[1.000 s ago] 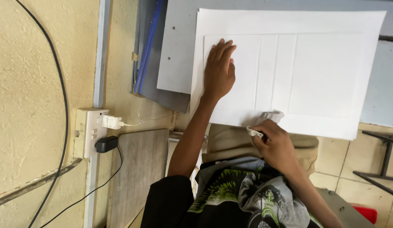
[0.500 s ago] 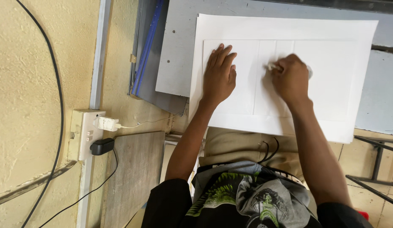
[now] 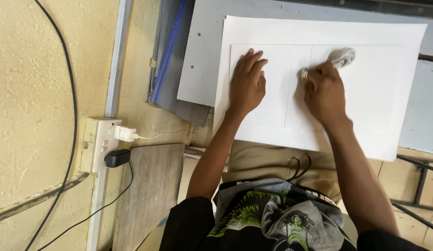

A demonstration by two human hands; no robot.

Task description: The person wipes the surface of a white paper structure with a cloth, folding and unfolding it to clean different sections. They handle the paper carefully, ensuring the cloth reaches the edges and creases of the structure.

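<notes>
The left hand (image 3: 246, 83) is lying flat and spread on the left part of the white panelled board (image 3: 365, 121), bracing the stiff, light sheet, while the right hand (image 3: 324, 90) is bunching a soft, limp grey cloth (image 3: 342, 56) near the board's middle, best gripped wadded.

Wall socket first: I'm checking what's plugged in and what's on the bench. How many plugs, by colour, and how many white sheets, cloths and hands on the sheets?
White plug: 1
Black plug: 1
White sheets: 2, a large sheet with a smaller sheet on it
Cloth: 1, in the right hand
Hands on the sheets: 2, counting the left hand
Total: 7
</notes>
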